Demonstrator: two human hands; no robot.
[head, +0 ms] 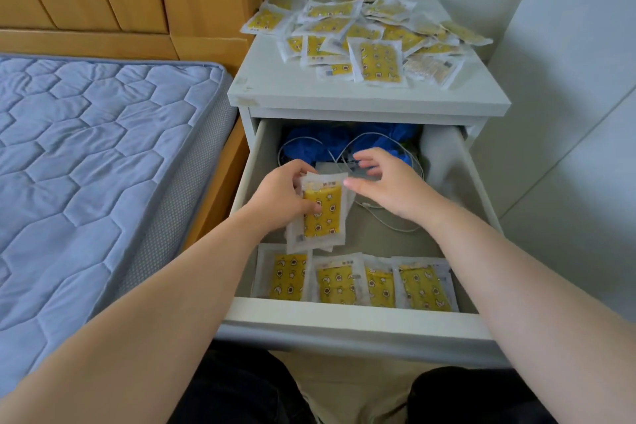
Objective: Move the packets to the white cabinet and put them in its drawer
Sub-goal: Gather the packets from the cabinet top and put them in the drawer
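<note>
Left hand: its grip pinches a small stack of packets, thumb across the yellow face and fingers behind. It hangs over the middle of the drawer, left of centre.
Right hand: the grip is spread and holds nothing. It is over the drawer's middle, with the thumb tip just beside the stack's upper right corner.
Held stack: several packets layered and fanned a little, tilted, with the lower edge just behind the front row and not yet set down.
Front row: packets overlapping side by side along the drawer's front wall.
Pile: many packets lie loose on top of the white cabinet, above the drawer, so the task looks far from finished.
Drawer's back: blue material and a white cable that trails toward the drawer's middle.
Step in hand: probably starting a second row behind the first.
Doing it well: square the fanned edges with the free hand, lower the stack flat onto the drawer's bare floor, and release only once it rests.
Watch for: the cable. A stack set on it would likely tilt and slide, so nudge it toward the drawer's back first.
</note>
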